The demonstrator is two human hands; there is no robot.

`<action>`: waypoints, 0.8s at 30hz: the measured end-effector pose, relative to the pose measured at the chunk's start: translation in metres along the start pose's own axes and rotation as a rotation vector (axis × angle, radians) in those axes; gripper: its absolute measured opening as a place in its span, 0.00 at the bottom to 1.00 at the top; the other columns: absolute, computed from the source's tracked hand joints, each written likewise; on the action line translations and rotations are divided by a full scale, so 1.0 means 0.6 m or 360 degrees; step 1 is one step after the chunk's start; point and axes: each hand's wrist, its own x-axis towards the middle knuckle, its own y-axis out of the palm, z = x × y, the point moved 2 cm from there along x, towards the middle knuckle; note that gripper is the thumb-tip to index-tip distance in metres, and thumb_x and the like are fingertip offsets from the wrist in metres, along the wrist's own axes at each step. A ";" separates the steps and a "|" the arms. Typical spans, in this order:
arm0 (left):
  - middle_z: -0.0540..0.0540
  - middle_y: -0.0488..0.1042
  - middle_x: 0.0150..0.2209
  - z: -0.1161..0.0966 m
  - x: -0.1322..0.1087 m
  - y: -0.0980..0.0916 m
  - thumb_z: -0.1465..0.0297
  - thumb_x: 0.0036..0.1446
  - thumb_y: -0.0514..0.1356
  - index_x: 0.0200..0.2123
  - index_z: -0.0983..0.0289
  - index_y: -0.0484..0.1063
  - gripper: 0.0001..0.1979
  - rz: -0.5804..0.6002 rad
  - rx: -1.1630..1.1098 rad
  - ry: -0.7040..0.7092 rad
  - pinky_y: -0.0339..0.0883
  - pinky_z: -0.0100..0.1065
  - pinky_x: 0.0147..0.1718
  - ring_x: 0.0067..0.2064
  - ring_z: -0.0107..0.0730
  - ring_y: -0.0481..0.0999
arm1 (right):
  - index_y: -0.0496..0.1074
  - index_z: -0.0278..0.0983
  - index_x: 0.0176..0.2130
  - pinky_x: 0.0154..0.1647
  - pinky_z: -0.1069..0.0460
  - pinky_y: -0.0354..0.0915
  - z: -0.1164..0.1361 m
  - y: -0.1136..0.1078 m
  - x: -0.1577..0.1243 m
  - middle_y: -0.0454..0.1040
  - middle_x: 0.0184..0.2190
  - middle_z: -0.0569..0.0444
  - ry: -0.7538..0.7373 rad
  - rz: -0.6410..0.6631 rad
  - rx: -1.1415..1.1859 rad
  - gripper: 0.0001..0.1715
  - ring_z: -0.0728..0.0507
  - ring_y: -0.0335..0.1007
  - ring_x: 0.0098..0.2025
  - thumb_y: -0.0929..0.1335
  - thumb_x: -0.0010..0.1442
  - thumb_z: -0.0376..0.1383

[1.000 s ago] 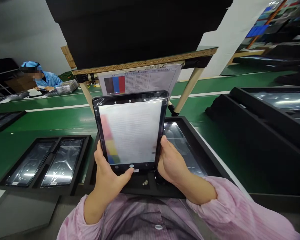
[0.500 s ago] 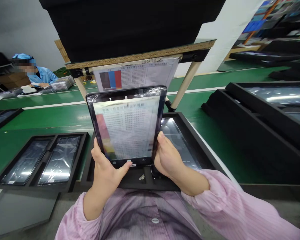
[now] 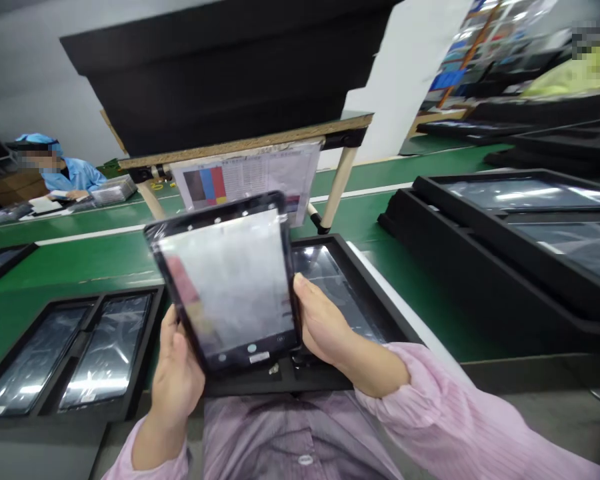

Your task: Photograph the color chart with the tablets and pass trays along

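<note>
A black-framed tablet (image 3: 233, 283) is held up in front of me, its lit screen showing a blurred camera picture of a printed sheet. My left hand (image 3: 177, 377) grips its lower left edge, fingers partly hidden behind it. On the right edge, my right hand (image 3: 325, 323) is closed with the thumb at the side. Beneath the tablet lies a black foam tray (image 3: 400, 317) with another tablet (image 3: 337, 287) in its right slot. Behind stands the printed sheet (image 3: 260, 177) with colour blocks, hung under a wooden shelf (image 3: 245, 145).
Another foam tray (image 3: 153, 320) with two tablets lies left on the green bench (image 3: 100, 257). Stacked black trays (image 3: 460, 280) holding screens stand at right. A black panel (image 3: 230, 73) rises above the shelf. One co-worker (image 3: 70, 170) sits far left; another person (image 3: 575, 73) is far right.
The tablet has tilted and shifted away from the sheet, its screen picture now blurrier. My left thumb has left the bottom of the screen for the left edge. The view has turned right.
</note>
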 end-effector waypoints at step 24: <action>0.52 0.74 0.60 -0.070 0.017 0.007 0.58 0.53 0.69 0.63 0.47 0.68 0.33 -0.0049 -0.0072 -0.0668 0.71 0.44 0.57 0.59 0.48 0.75 | 0.63 0.41 0.68 0.67 0.30 0.57 0.113 -0.131 -0.029 0.59 0.68 0.47 -0.0613 -0.0207 -0.1905 0.37 0.31 0.57 0.68 0.56 0.71 0.56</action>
